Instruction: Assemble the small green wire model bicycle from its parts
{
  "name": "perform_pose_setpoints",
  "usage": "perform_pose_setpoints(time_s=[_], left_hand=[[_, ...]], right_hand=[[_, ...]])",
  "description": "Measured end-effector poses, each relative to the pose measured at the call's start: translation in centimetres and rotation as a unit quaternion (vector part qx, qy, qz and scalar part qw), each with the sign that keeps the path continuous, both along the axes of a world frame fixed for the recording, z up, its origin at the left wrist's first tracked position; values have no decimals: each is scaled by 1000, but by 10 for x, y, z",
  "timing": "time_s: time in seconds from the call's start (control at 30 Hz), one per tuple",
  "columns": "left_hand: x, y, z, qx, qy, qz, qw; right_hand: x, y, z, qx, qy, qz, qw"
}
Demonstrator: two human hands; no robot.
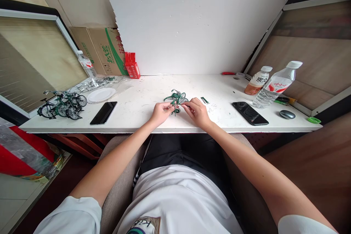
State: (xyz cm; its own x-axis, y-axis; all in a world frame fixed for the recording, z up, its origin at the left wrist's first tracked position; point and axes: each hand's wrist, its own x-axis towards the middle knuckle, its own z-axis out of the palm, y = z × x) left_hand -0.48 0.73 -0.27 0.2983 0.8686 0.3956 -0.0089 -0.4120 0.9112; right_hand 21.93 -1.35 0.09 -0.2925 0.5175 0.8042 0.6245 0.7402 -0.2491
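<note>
At the middle of the white table, my left hand [161,112] pinches a small green model bicycle part [175,110] between thumb and fingertips. My right hand [199,112] comes in from the other side, its fingers closed in a pinch close to the same part. Whatever lies between the right fingertips is too small to make out. Just beyond both hands rest more green and black model bicycle parts [179,96], with a spoked wheel among them. A separate green strip piece [204,100] lies right of the right hand.
Several assembled model bicycles [63,105] stand at the left, near white plates [98,95] and a phone [104,113]. On the right are another phone [250,113], a water bottle [279,86], a drink bottle [257,81] and a mouse [287,114]. A white board [203,22] rises behind.
</note>
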Motion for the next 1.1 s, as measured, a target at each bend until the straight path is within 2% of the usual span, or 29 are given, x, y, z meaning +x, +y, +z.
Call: perform_pose_setpoints(time_s=[0.37, 0.6, 0.73, 0.9, 1.1], left_hand=[[2, -6, 5, 6, -4, -21, 1000], [2, -4, 4, 8, -16, -13, 1000], [1, -5, 4, 12, -11, -13, 1000], [1, -6, 3, 24, 2, -21, 999], [2, -7, 4, 15, -6, -15, 1000]], right_hand=[[-1, -2, 2, -65, -22, -23, 997], [-1, -3, -2, -105, 5, 15, 994], [0, -2, -3, -131, 3, 5, 991], [1, -1, -2, -123, 0, -37, 992], [-1, -4, 1, -137, -4, -24, 990]])
